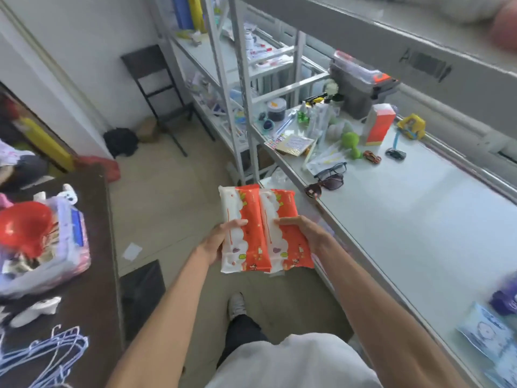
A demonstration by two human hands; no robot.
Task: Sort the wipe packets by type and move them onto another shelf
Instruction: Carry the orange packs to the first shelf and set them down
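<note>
I hold two orange-and-white wipe packets side by side over the floor, in front of me. My left hand (221, 239) grips the left orange packet (246, 219) by its near end, thumb on top. My right hand (303, 233) grips the right orange packet (285, 217), with more packet edges showing underneath. A blue-and-white wipe packet (486, 337) lies on the white shelf (419, 225) at the lower right, beside a dark blue packet (503, 301) cut off by the frame edge.
The far end of the shelf holds sunglasses (326, 186), toy cars, a green toy, an orange box (379, 124) and a grey case. A dark table (92, 289) on the left carries a bag with a red bowl and blue hangers. Metal racks stand beyond.
</note>
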